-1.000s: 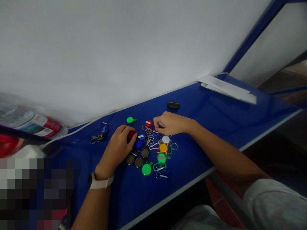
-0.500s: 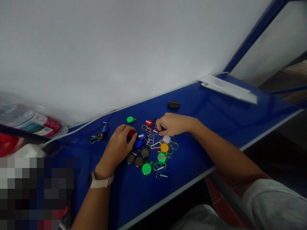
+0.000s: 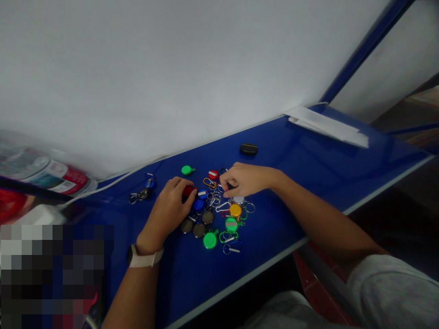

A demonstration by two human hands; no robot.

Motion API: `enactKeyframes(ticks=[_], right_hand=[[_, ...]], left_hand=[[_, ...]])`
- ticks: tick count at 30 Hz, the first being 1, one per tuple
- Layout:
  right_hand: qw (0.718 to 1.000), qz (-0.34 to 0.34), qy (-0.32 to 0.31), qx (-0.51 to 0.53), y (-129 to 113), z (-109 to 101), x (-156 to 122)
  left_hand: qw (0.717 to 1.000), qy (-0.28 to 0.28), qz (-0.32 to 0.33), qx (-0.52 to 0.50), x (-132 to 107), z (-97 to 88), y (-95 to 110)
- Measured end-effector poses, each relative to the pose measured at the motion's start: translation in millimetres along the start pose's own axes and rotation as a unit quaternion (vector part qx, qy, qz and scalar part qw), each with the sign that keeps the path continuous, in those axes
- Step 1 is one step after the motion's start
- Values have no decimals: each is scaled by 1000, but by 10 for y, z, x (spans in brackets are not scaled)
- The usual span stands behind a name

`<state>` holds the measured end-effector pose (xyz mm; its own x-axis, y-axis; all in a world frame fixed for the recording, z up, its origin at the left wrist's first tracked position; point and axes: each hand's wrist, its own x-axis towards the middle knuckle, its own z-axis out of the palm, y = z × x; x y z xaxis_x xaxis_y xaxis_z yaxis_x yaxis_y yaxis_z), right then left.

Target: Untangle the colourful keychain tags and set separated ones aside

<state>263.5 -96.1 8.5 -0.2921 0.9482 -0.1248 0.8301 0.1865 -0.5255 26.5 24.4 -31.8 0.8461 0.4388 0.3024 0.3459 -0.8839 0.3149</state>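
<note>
A heap of round coloured key tags, metal rings and clips (image 3: 216, 214) lies on a blue table (image 3: 308, 173). My left hand (image 3: 170, 208) rests at the heap's left side, its curled fingers closed on a red tag (image 3: 188, 190). My right hand (image 3: 242, 179) sits at the heap's far side, fingertips pinched together over the metal rings (image 3: 216, 199); what they pinch is too small to name. A yellow tag (image 3: 235, 210) and green tags (image 3: 209, 240) lie just in front of the hands.
A lone green tag (image 3: 186, 170) and a bunch of keys (image 3: 141, 194) lie to the left. A black oval case (image 3: 248, 149) sits near the white wall. White folded paper (image 3: 325, 125) lies far right. Packaged goods (image 3: 48, 176) stand at the left edge.
My right hand shifted a little to the right, then edged back left over the rings. My left hand has stayed put on the red tag.
</note>
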Motion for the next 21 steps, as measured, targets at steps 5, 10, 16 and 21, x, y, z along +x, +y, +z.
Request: enactKeyframes(ticks=[5, 10, 16, 21], right_hand=[[999, -24, -27, 39, -61, 55, 17], [999, -24, -13, 28, -105, 115, 54], [1000, -11, 11, 9, -98, 141, 71], [1000, -10, 20, -4, -65, 156, 75]], left_hand=[[1000, -1, 0, -2, 0, -4, 6], [1000, -3, -2, 0, -1, -1, 5], [1000, -4, 0, -1, 1, 2, -1], [1000, -7, -7, -3, 3, -7, 15]])
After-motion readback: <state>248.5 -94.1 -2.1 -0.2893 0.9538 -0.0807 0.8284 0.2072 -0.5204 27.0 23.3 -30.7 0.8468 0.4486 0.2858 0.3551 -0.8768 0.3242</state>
